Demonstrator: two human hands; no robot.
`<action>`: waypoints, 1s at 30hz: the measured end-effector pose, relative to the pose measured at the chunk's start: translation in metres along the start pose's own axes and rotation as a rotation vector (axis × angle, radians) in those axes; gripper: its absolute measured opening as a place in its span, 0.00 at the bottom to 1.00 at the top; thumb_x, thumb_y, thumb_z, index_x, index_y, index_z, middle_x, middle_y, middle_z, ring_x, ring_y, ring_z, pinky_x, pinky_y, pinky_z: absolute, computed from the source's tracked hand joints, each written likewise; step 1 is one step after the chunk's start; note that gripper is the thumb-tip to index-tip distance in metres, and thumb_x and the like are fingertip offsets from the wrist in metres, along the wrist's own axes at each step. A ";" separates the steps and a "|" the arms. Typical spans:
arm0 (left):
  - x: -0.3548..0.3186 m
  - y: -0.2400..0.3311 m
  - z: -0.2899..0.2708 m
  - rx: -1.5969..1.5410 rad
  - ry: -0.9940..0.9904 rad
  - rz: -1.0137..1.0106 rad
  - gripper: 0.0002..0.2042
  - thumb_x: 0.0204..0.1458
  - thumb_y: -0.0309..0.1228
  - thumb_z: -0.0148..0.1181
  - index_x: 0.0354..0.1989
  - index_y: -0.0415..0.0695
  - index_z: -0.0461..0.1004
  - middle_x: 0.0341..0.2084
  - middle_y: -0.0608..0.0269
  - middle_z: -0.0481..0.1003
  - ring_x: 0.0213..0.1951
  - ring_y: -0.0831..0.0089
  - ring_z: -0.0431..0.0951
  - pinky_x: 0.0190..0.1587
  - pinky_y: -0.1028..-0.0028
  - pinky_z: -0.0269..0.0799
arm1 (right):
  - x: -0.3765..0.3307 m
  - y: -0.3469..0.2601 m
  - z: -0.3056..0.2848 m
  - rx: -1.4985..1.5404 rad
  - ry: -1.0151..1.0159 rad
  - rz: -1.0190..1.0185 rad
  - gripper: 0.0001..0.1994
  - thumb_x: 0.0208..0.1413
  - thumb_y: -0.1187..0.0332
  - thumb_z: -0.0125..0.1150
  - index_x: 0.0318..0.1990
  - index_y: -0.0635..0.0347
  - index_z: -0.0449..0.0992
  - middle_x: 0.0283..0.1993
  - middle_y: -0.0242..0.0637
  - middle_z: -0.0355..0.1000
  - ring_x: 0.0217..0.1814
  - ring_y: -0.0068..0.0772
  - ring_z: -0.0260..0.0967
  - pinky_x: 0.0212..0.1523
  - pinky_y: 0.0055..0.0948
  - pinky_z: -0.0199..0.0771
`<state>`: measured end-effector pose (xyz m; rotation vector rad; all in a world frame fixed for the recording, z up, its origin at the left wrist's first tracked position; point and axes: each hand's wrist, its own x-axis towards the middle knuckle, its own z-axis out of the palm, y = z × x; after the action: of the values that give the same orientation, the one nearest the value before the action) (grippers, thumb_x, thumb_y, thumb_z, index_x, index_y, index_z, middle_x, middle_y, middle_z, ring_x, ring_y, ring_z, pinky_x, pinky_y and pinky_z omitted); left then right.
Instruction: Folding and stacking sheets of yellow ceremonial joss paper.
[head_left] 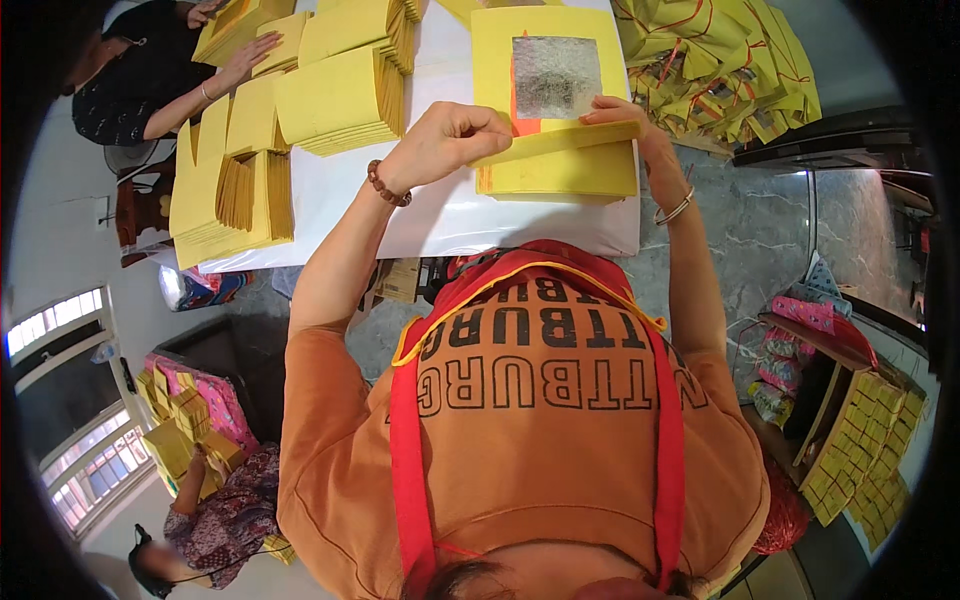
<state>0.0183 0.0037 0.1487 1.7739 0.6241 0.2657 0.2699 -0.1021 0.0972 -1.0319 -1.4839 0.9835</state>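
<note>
A stack of yellow paper sheets (545, 182) lies in front of me at the table's near edge. Its top sheet carries a silver-grey square (556, 78) with an orange-red strip along one side. The near edge of the top sheet is lifted and folded over as a yellow paper flap (565, 146). My left hand (452, 142) is closed, pinching the flap's left end. At the right end, my right hand (640, 135) grips the same flap, its fingertips on top near the silver square and its thumb hidden.
Folded yellow paper bundles (335, 100) fill the left of the white-covered table (440, 215). Another person (120, 85) handles some at the far left. Yellow paper tied with red string (715, 70) is heaped beyond the right edge. A second person (235, 510) sits lower left, beside more bundles.
</note>
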 end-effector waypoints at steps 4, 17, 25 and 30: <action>0.000 0.001 0.000 -0.023 -0.003 -0.009 0.09 0.50 0.32 0.54 0.24 0.39 0.72 0.14 0.78 0.61 0.18 0.89 0.56 0.20 0.84 0.51 | -0.002 0.002 0.002 0.029 0.019 0.046 0.24 0.52 0.50 0.45 0.46 0.61 0.70 0.52 0.40 0.64 0.61 0.34 0.52 0.59 0.33 0.51; 0.003 -0.006 -0.004 -0.025 -0.041 -0.013 0.09 0.48 0.31 0.53 0.28 0.36 0.74 0.18 0.73 0.69 0.21 0.87 0.62 0.24 0.83 0.57 | 0.002 -0.007 0.009 -0.127 0.063 0.046 0.18 0.40 0.75 0.63 0.43 0.57 0.72 0.46 0.29 0.69 0.60 0.30 0.55 0.57 0.29 0.56; 0.002 -0.001 -0.006 0.087 -0.077 0.012 0.11 0.47 0.32 0.50 0.27 0.35 0.72 0.16 0.72 0.66 0.21 0.86 0.61 0.24 0.83 0.58 | 0.002 -0.002 0.005 -0.200 0.014 0.017 0.20 0.38 0.78 0.61 0.44 0.57 0.70 0.50 0.34 0.65 0.60 0.32 0.55 0.57 0.29 0.55; 0.002 -0.003 -0.008 0.083 -0.088 0.006 0.10 0.47 0.32 0.50 0.27 0.36 0.72 0.15 0.73 0.66 0.21 0.86 0.61 0.23 0.82 0.58 | 0.003 -0.003 0.006 -0.192 0.003 0.015 0.22 0.38 0.79 0.60 0.46 0.57 0.69 0.54 0.38 0.62 0.59 0.32 0.55 0.57 0.27 0.54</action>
<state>0.0152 0.0117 0.1483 1.8572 0.5733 0.1668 0.2631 -0.1003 0.1004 -1.1819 -1.5932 0.8613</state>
